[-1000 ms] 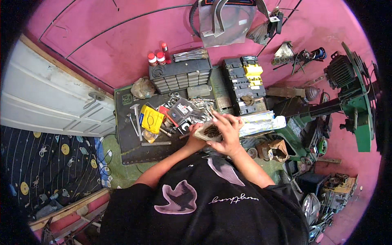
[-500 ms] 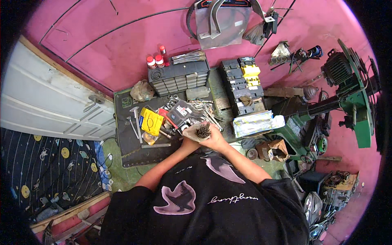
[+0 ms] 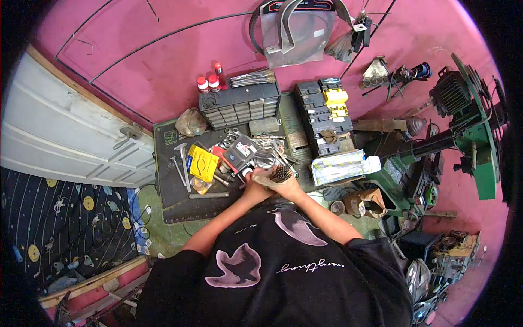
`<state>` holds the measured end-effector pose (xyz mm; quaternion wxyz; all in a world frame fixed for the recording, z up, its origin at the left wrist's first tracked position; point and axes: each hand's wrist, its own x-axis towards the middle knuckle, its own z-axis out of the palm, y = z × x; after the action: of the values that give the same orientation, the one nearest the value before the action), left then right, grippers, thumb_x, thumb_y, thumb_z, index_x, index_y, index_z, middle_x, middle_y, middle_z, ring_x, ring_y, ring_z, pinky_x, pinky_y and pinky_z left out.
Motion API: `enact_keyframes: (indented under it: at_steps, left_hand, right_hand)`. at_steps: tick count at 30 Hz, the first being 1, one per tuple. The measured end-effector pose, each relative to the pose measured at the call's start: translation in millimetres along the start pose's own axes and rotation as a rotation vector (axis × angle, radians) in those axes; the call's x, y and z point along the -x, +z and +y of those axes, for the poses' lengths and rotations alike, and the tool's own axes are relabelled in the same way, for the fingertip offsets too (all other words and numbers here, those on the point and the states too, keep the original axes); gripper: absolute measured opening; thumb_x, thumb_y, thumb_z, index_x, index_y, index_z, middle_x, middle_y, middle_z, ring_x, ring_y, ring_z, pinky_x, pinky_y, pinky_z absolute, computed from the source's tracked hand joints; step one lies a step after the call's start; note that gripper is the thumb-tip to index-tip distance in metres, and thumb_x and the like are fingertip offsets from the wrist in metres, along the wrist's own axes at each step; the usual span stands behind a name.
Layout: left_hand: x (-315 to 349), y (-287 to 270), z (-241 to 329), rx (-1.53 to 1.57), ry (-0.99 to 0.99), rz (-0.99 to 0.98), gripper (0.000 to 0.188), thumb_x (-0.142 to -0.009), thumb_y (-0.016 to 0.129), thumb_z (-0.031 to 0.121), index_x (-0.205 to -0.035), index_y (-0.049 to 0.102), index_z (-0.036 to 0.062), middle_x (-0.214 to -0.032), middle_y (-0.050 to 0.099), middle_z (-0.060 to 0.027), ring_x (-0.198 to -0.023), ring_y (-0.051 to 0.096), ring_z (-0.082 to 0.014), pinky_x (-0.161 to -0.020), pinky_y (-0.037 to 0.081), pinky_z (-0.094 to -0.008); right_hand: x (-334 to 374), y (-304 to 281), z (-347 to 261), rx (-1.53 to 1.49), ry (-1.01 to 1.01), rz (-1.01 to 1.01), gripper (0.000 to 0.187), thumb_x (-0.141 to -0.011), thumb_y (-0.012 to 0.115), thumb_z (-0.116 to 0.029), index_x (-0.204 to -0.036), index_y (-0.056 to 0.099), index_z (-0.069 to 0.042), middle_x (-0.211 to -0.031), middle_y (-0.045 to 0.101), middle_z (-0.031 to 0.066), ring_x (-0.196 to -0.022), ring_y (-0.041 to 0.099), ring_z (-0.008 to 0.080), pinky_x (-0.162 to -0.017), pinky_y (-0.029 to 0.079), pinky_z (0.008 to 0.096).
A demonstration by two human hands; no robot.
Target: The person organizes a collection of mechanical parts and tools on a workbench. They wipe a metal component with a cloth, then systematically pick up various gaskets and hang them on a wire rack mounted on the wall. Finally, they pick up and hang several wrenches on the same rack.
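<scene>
Close in front of my chest, over the near edge of the workbench, both hands meet around a bundle of thin dark rods (image 3: 281, 174). Their ends stick out of a crumpled, cloudy plastic bag (image 3: 263, 180). My left hand (image 3: 254, 188) is closed on the bag's left side. Wrapped around the bundle from the right is my right hand (image 3: 290, 188). The rods' exact kind is too small to make out. Just beyond my hands lie loose wrenches (image 3: 267, 150), a dark case (image 3: 239, 154) and a yellow packet (image 3: 202, 163).
A caliper (image 3: 183, 163) and a metal bar (image 3: 209, 195) lie on the dark bench mat (image 3: 174, 204). Behind stand a small drawer cabinet (image 3: 239, 109) and black-and-yellow organizer cases (image 3: 324, 114). A green machine (image 3: 479, 158) rises at right; a white door (image 3: 81, 131) is at left.
The bundle has tipped, its rod ends now pointing more upward and away, and the bag shows more to its left. Both hands stay together at nearly the same place.
</scene>
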<state>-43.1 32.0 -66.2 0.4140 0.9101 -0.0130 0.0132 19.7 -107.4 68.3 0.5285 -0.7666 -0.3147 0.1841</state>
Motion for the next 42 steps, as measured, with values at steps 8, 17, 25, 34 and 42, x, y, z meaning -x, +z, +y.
enact_keyframes:
  at_steps: [8,17,25,34,42]
  left_hand:
    - [3,-11,40,-0.128,0.048,0.064,0.049,-0.064,0.082,0.029,-0.108,0.070,0.0109,-0.110,0.067,-0.0041,-0.117,0.051,-0.0220,-0.100,0.029,-0.0495]
    - [5,-30,36,-0.333,0.104,-0.126,0.034,-0.068,0.078,0.034,-0.090,0.069,0.0101,-0.082,0.065,-0.0040,-0.092,0.059,-0.0232,-0.095,0.032,-0.0547]
    - [38,-39,18,-0.564,0.066,-0.197,0.036,-0.064,0.083,0.034,-0.083,0.068,0.0082,-0.078,0.066,-0.0075,-0.093,0.061,-0.0251,-0.096,0.033,-0.0578]
    - [39,-33,44,-0.611,-0.051,-0.235,0.036,-0.066,0.084,0.034,-0.087,0.069,0.0091,-0.084,0.068,-0.0073,-0.098,0.060,-0.0257,-0.097,0.031,-0.0615]
    - [39,-34,54,-0.616,0.000,-0.272,0.036,-0.066,0.084,0.032,-0.088,0.068,0.0085,-0.082,0.069,-0.0093,-0.105,0.060,-0.0297,-0.099,0.029,-0.0663]
  right_hand:
    - [21,-27,27,-0.363,0.199,0.202,0.032,-0.089,0.073,-0.020,-0.114,0.068,0.000,-0.111,0.070,0.0069,-0.103,0.064,0.0168,-0.091,0.050,0.0326]
    - [40,-67,65,-0.633,0.502,0.180,0.059,-0.089,0.075,-0.025,-0.136,0.052,0.004,-0.118,0.066,0.0070,-0.109,0.060,0.0186,-0.098,0.047,0.0330]
    - [37,-82,17,0.890,0.000,-0.099,0.099,-0.061,0.089,-0.040,-0.145,0.040,-0.020,-0.149,0.040,0.0085,-0.139,0.035,0.0290,-0.109,0.021,0.0631]
    - [25,-23,97,1.165,-0.288,-0.491,0.021,-0.090,0.052,-0.017,-0.092,0.069,-0.004,-0.082,0.072,0.0130,-0.113,0.060,0.0310,-0.109,0.026,0.0678]
    - [42,-29,98,1.217,-0.234,-0.472,0.022,-0.092,0.051,-0.019,-0.097,0.067,-0.005,-0.088,0.073,0.0117,-0.118,0.056,0.0324,-0.110,0.026,0.0689]
